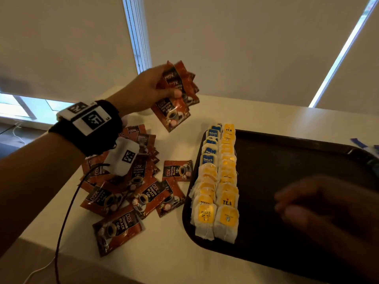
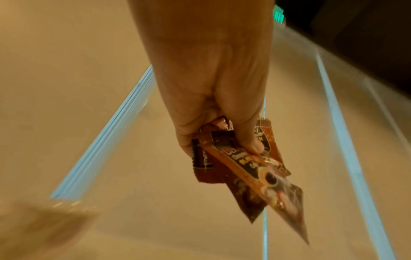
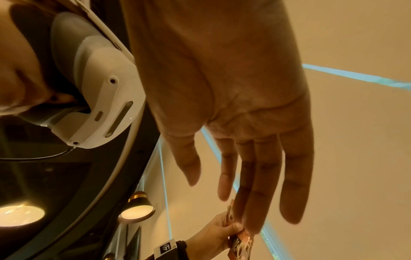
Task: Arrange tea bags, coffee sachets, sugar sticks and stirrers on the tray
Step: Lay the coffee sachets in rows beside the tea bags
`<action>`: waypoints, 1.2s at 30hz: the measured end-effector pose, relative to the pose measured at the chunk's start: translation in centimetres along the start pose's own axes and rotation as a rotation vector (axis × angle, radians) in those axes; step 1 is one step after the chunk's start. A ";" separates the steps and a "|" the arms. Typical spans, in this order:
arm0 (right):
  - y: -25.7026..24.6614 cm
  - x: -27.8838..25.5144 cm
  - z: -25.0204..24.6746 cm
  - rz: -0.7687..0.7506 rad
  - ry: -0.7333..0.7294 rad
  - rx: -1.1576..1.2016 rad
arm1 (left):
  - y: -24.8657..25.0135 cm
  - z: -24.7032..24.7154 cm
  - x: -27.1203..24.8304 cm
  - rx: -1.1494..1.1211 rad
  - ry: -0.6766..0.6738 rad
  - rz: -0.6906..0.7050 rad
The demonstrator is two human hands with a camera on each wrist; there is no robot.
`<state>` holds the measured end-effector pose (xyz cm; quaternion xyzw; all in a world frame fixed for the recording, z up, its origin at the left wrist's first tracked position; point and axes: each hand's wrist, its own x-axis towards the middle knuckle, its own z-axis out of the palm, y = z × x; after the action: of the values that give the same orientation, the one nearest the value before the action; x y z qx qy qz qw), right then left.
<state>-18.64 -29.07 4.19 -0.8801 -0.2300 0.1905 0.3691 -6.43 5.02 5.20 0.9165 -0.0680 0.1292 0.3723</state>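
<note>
Several brown foil coffee sachets (image 1: 176, 95) sit pinched in the left hand (image 1: 147, 87) at upper centre; right hand (image 1: 324, 210) hovers slack-fingered, holding nothing, over the dark plastic tray (image 1: 287, 160), lower right.

My right hand (image 3: 240, 112) fills the frame, palm exposed, fingers (image 3: 291, 184) straight and empty. Beyond the fingertips, my left hand (image 3: 213, 234) pinches a bunch of coffee sachets (image 3: 241, 243). At left, a white headset (image 3: 100, 98) and two lit lamps (image 3: 136, 211).
</note>
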 end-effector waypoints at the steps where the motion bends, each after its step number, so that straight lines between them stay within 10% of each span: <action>1: -0.9 1.0 -0.6 -0.070 0.083 0.016 | 1.1 -0.1 0.1 -0.047 0.024 0.034; 9: -3.7 10.7 -1.4 -0.215 0.363 0.420 | 8.8 2.9 1.4 -0.091 -0.102 0.262; 16: -1.4 14.0 -4.0 -0.358 0.545 0.287 | 10.6 5.4 2.6 -0.151 -0.229 0.290; 36: 3.0 14.6 -6.3 -0.204 0.133 0.410 | 8.2 9.2 3.2 -0.408 -0.343 0.192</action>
<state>-2.65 -26.49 3.69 -0.7696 -0.2495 0.1363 0.5717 -3.50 -7.34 5.25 0.8204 -0.2412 -0.0095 0.5183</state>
